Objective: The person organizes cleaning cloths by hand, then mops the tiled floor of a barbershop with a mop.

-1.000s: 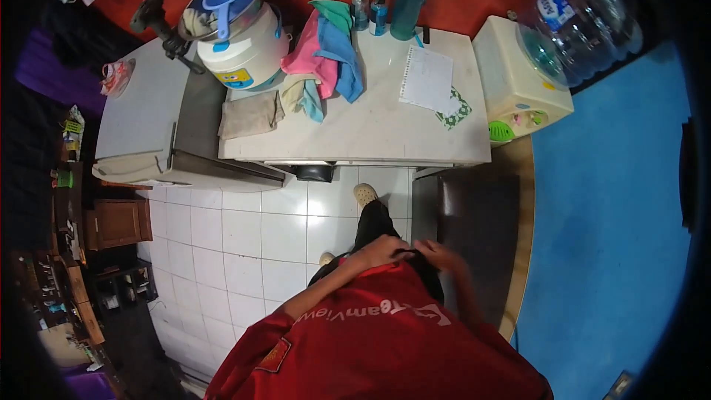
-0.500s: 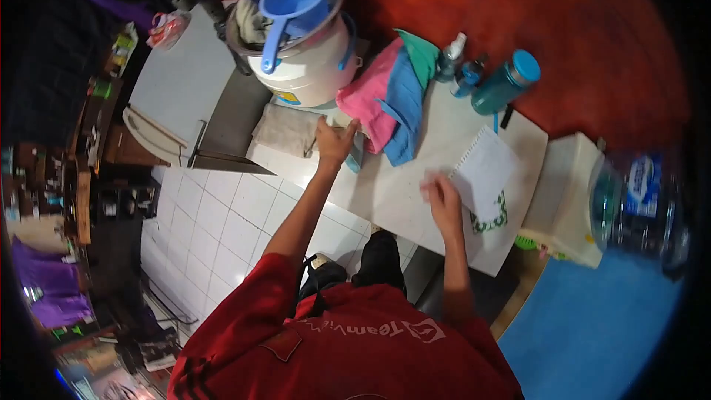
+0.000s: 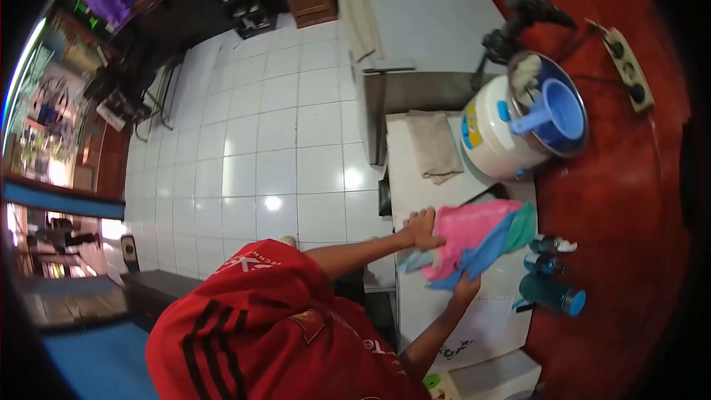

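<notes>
A pink cloth [image 3: 474, 224], a blue cloth [image 3: 481, 255] and a green cloth [image 3: 523, 228] lie overlapping on the white table [image 3: 437, 315]. My left hand [image 3: 422, 230] is closed at the near left edge of the pink cloth, its thumb over the fabric. At the lower edge of the blue cloth, my right hand [image 3: 465, 290] grips the fabric, with some fingertips hidden. A pale blue-grey cloth [image 3: 416, 261] shows below my left hand. Further up the table lies a folded beige cloth [image 3: 433, 147].
A white cooler jug [image 3: 492, 133] carries a metal basin with a blue dipper [image 3: 563, 109]. Small bottles [image 3: 544, 263] and a teal bottle [image 3: 552, 295] stand along the wall side. A spiral notebook [image 3: 481, 318] lies near my right forearm. A grey refrigerator [image 3: 429, 22] is beyond the table.
The view has turned toward the left, showing more floor. My left hand has moved onto the pink cloth. My right hand has left the notebook's side and taken hold of the blue cloth.
</notes>
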A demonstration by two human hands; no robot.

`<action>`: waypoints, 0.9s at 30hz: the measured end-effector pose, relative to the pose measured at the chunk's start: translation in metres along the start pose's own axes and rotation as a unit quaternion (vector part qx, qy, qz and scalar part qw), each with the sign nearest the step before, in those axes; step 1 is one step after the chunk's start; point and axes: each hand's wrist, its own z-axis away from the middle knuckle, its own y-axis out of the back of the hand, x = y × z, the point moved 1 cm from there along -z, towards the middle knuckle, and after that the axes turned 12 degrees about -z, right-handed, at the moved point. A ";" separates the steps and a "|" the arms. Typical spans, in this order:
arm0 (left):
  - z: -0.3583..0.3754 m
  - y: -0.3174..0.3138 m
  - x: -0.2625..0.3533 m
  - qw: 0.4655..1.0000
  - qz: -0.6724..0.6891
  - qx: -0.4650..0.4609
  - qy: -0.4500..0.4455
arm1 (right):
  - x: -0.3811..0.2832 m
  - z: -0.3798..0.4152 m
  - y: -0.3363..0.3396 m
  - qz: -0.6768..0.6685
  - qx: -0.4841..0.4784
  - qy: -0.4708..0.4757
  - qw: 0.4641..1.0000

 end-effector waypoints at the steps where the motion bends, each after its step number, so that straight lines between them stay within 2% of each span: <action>1: 0.012 -0.010 -0.016 0.994 0.106 -0.019 -0.020 | -0.005 0.015 0.002 0.077 -0.002 -0.012 0.997; 2: 0.021 -0.019 -0.029 0.976 0.210 -0.034 -0.044 | -0.027 0.033 -0.005 0.094 -0.009 0.000 0.995; 4: 0.043 -0.009 -0.028 0.959 0.263 0.008 0.102 | -0.064 0.057 -0.029 0.108 -0.033 0.023 0.993; 5: 0.024 -0.043 -0.048 0.929 0.341 0.007 0.144 | -0.075 0.065 -0.041 0.176 0.033 0.026 0.983; 6: 0.000 -0.092 -0.071 0.974 0.213 0.049 0.057 | -0.081 0.069 -0.049 0.244 0.099 0.032 0.964; 7: 0.013 -0.077 -0.064 0.977 0.197 0.071 0.046 | -0.076 0.068 -0.058 0.368 0.104 0.153 0.911; 8: 0.026 -0.063 -0.054 0.979 0.180 0.092 0.033 | -0.069 0.065 -0.069 0.367 0.093 0.165 0.911; 10: 0.031 -0.057 -0.050 0.986 0.096 0.130 -0.043 | -0.072 0.072 -0.100 0.526 0.010 0.112 0.843; 11: 0.013 -0.076 -0.055 0.984 0.151 0.091 0.020 | -0.068 0.066 -0.111 0.569 0.047 0.039 0.820; 12: 0.010 -0.073 -0.056 0.983 0.159 0.095 0.021 | -0.087 0.065 -0.117 0.573 0.047 0.045 0.817; 14: 0.009 -0.073 -0.064 0.984 0.136 0.109 -0.029 | -0.117 0.064 -0.122 0.541 -0.014 -0.058 0.839; 16: 0.014 -0.057 -0.064 0.985 0.171 0.023 -0.013 | -0.104 0.050 -0.115 0.498 -0.005 -0.021 0.867; 18: 0.015 -0.051 -0.068 0.960 0.243 -0.137 -0.003 | -0.092 0.050 -0.113 0.439 -0.007 0.006 0.898; 19: 0.027 -0.036 -0.072 0.958 0.234 -0.165 0.004 | -0.081 0.058 -0.110 0.445 0.011 0.003 0.896; 20: 0.044 -0.025 -0.075 0.956 0.225 -0.189 0.014 | -0.071 0.066 -0.108 0.406 -0.024 0.046 0.913; 21: 0.060 -0.038 -0.082 0.968 0.240 -0.067 -0.003 | -0.064 0.077 -0.110 0.363 -0.063 0.091 0.925; 22: 0.067 -0.057 -0.095 0.968 0.242 -0.068 -0.010 | -0.062 0.094 -0.114 0.366 -0.057 0.093 0.924; 24: 0.083 -0.094 -0.126 0.889 0.457 -0.027 0.013 | -0.063 0.150 -0.136 0.155 -0.185 0.063 0.968; 25: 0.091 -0.114 -0.135 0.818 0.576 0.000 -0.007 | -0.068 0.177 -0.149 0.177 -0.186 0.073 0.964; 27: 0.105 -0.158 -0.163 0.816 0.569 0.103 -0.018 | -0.049 0.205 -0.169 0.136 -0.191 0.075 0.969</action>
